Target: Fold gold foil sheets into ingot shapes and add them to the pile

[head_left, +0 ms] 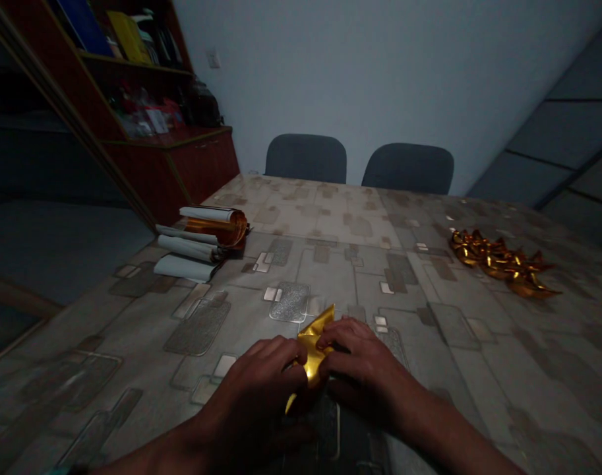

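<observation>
Between my two hands, low over the near part of the table, is a piece of folded gold foil paper (pixel 312 359) with a pointed tip at its top and another at its lower left. My left hand (pixel 266 376) grips its left side, fingers curled in. My right hand (pixel 357 359) pinches the right side, thumb and fingers bent against the shiny surface. Parts of the foil are hidden behind the fingers. At the right of the table lies a group of several finished-looking gold foil ingot shapes (pixel 498 260). Curled sheets of foil paper with pale backs (pixel 196 244) lie at the left.
The table (pixel 330 218) wears a patterned cover. Two grey chairs (pixel 305 157) stand along its far side, before a pale wall. A reddish wooden cabinet (pixel 202 165) with loaded shelves is at the back left.
</observation>
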A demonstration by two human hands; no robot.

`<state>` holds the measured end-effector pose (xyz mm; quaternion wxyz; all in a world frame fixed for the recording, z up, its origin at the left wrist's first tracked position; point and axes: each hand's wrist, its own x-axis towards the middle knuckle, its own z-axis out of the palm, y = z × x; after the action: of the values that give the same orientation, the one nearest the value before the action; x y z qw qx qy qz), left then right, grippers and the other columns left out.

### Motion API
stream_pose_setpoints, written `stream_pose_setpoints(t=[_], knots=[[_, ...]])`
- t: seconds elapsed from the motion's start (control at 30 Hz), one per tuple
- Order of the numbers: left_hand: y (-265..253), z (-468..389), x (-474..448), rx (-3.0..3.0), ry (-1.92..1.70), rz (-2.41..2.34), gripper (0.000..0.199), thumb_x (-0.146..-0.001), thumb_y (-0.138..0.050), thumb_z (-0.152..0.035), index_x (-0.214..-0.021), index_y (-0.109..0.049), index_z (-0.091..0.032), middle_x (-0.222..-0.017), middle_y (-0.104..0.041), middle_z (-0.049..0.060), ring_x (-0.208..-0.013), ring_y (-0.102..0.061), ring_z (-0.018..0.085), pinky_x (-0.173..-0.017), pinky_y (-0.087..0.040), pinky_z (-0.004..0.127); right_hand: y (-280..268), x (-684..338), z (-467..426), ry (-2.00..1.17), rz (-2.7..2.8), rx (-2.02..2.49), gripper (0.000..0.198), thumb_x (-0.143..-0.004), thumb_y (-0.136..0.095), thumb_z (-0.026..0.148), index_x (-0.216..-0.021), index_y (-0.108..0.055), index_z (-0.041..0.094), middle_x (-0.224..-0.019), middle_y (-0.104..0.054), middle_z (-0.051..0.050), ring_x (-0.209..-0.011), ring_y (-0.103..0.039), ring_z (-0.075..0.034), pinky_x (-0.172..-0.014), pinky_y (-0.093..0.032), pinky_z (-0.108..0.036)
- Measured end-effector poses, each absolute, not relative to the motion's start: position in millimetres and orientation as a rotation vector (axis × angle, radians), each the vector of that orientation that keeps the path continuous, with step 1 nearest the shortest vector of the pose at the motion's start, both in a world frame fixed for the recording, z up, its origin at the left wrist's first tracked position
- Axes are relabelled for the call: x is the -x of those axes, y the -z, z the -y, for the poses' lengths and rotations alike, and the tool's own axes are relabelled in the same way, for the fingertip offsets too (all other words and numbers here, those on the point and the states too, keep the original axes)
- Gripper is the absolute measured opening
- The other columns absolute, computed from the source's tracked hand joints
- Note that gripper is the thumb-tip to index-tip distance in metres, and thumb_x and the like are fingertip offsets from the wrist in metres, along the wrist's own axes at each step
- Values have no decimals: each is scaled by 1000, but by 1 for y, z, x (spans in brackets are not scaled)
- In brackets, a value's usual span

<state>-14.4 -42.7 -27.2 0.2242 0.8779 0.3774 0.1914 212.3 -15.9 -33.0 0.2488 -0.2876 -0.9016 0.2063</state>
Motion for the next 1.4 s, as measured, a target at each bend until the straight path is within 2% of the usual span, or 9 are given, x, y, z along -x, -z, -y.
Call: stream_pose_setpoints(t=[0.13, 0.27, 0.43, 0.6, 0.83, 1.03, 1.4], knots=[[37, 50, 16, -2495, -563, -1147, 16, -77, -66, -11, -86, -58, -21, -94, -62, 3, -82, -56, 21, -70, -41, 33, 31, -210, 17, -519, 2432, 801, 12, -96, -59, 24, -88, -67, 23, -100, -67, -4, -94, -58, -20, -85, -42, -38], [37, 46, 12, -2513, -640, -1197, 11, -84, -57, -10, -86, -59, -20, -91, -62, 3, -81, -56, 20, -69, -41, 32, 25, -211, 18, -493, 2441, 831, 17, -97, -58, 24, -83, -67, 21, -86, -66, -2, -84, -56, -19, -80, -41, -37], [35, 40, 12, -2472, -645, -1243, 12, -79, -65, -11, -82, -58, -20, -90, -62, 2, -81, -56, 20, -69, -40, 32, 24, -214, 20, -482, 2472, 976, 13, -94, -61, 21, -82, -66, 20, -86, -66, -3, -84, -56, -21, -78, -38, -38], [33, 45, 18, -2393, -720, -1243, 14, -82, -59, -8, -73, -58, -19, -89, -61, 2, -81, -56, 19, -69, -39, 31, 26, -212, 19, -527, 2451, 1044, 9, -90, -67, 18, -81, -65, 20, -88, -65, -1, -87, -56, -21, -81, -35, -40], [30, 47, 14, -2344, -746, -1324, 12, -84, -57, -10, -75, -60, -18, -93, -61, 5, -86, -57, 21, -74, -41, 35, 27, -205, 19, -599, 2350, 1166, 16, -83, -73, 13, -73, -62, 20, -85, -63, 0, -88, -56, -21, -79, -35, -37], [34, 48, 12, -2399, -751, -1380, 14, -85, -53, -9, -74, -55, -18, -92, -61, 5, -85, -56, 21, -74, -40, 35, 36, -199, 16, -479, 2345, 1169, 15, -84, -66, 12, -73, -59, 20, -83, -61, -1, -84, -53, -20, -76, -36, -35], [38, 48, 11, -2521, -742, -1461, 14, -83, -50, -8, -75, -56, -18, -83, -60, 4, -78, -54, 20, -73, -43, 36, 44, -194, 17, -346, 2332, 1194, 16, -80, -67, 13, -72, -55, 20, -80, -60, -1, -79, -51, -20, -72, -33, -34]])
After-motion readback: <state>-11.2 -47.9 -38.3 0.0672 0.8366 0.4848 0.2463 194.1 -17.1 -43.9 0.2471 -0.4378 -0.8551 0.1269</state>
